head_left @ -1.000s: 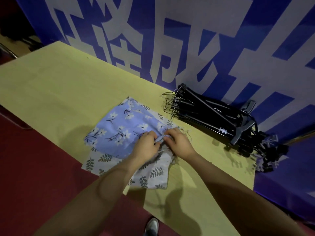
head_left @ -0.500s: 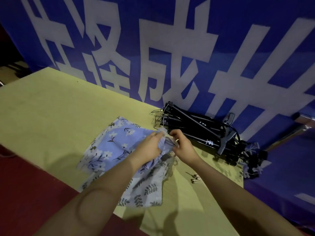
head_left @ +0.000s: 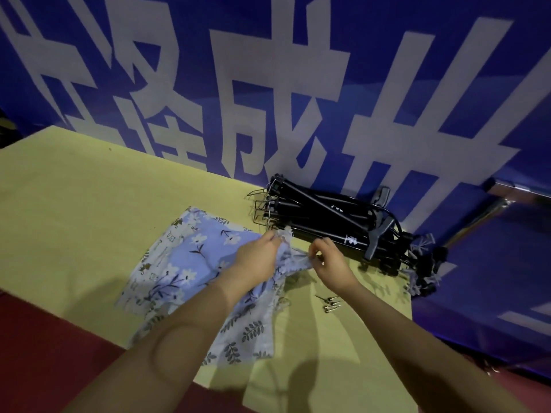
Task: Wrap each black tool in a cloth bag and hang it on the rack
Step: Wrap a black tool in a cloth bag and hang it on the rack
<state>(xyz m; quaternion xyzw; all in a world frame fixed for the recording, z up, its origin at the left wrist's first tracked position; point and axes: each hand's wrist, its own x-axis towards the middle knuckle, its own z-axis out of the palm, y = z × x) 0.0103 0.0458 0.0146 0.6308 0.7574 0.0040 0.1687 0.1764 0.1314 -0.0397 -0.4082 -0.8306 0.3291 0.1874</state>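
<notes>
Cloth bags (head_left: 190, 263) left of tools (head_left: 322, 217)

The left hand (head_left: 258, 257) covers the spot where its fingers meet the blue flowered cloth bag (head_left: 190, 263), so the grip itself is hidden; the frayed bit above its knuckles is too blurred to name. The right hand (head_left: 331, 262) pinches the bag's edge, but what lies between its fingertips is too small to tell. A leaf-printed cloth (head_left: 244, 332) underneath is mostly covered by the bag and the left forearm. At the counter's (head_left: 74, 210) back edge the black tools (head_left: 325, 216) overlap in a pile, so they cannot be counted. Small metal pieces (head_left: 331, 302) near the right edge are too tiny to identify. The counter's near right corner is cut off.
</notes>
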